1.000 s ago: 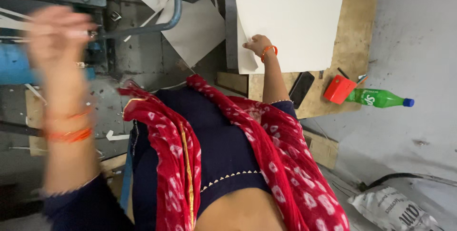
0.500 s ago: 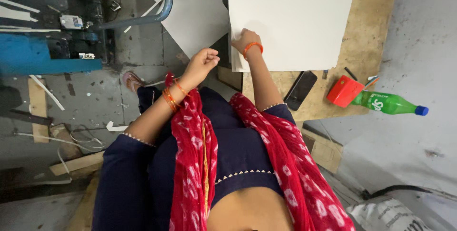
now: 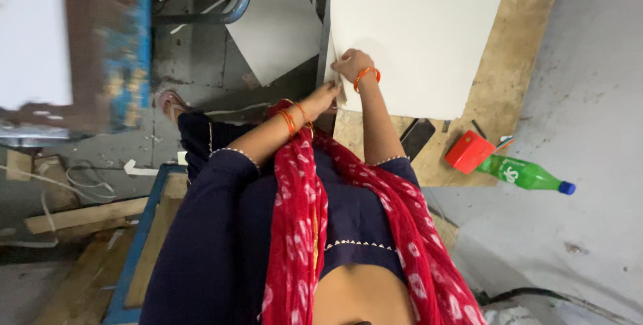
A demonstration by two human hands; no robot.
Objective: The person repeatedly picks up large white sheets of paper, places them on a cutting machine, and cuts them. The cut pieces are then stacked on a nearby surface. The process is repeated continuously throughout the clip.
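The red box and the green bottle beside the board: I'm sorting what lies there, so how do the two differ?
The red box is squat and blocky; the green bottle is long and rounded. The box is solid red and opaque, while the bottle is see-through green with a blue cap. The box sits on the wooden board at its edge; the bottle lies on its side, mostly on the grey floor. Both lie close together, away from both hands.

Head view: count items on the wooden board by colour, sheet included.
White: 1, sheet
Red: 1, box
Green: 1, bottle
Black: 1, phone
Total: 4
Both hands, left hand and right hand, are at the sheet's near-left corner.
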